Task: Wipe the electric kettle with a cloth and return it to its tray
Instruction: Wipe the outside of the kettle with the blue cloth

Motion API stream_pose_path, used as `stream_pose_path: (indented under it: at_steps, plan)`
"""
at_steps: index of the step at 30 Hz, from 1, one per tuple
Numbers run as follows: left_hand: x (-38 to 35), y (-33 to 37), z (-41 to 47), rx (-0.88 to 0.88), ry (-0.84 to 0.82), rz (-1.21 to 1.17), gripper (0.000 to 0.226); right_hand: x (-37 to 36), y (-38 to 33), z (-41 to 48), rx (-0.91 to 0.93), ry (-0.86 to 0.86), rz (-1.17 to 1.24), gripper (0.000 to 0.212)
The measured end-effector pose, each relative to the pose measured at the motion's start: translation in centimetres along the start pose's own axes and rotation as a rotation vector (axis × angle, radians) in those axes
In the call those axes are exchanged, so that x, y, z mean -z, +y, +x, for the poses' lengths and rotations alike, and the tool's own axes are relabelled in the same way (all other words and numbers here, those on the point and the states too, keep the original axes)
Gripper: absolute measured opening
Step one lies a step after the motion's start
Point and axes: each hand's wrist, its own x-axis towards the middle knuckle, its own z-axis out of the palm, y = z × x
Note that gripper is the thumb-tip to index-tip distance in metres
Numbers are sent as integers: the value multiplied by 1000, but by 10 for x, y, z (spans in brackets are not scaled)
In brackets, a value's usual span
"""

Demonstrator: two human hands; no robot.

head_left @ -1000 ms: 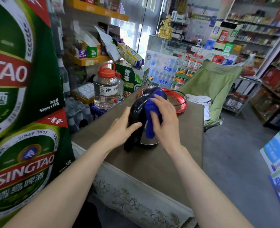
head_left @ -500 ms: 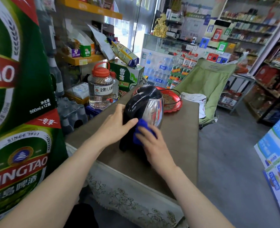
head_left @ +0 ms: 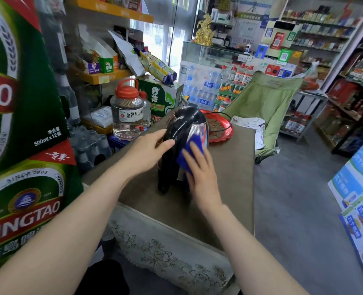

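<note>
left hand (head_left: 150, 150) clasps black-handled steel electric kettle (head_left: 197, 128) steady; flat-fingered right hand (head_left: 201, 173) presses blue cloth (head_left: 192, 145) wiping it; red tray (head_left: 225, 135) at 1 o'clock.

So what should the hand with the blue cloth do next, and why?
Probably slide the blue cloth up the shiny steel side of the black-and-steel electric kettle. The right hand presses it flat low on that side, bare steel shows above it, and the left hand grips the black handle to steady it.

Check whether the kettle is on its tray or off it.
Off: the kettle sits on the table, nearer me than the red tray.
</note>
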Motion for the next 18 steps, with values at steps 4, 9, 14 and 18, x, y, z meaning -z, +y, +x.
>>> stream_pose_path:
  at_steps: [4, 9, 14, 18]
  plan:
    - [-5, -4, -2, 51, 25, -107, 44, -3, 6, -35, -5, -90, 37, 41]
    - [-29, 11, -35, 144, 452, -192, 32, 42, -42, -3, -421, 161, 552, 31]
    - [-40, 18, -61, 358, 139, -771, 45, 55, -87, 18, -356, 34, 666, 11]
    - [-30, 14, -73, 452, 369, -860, 17, 59, -80, 18, -561, 66, 699, 24]
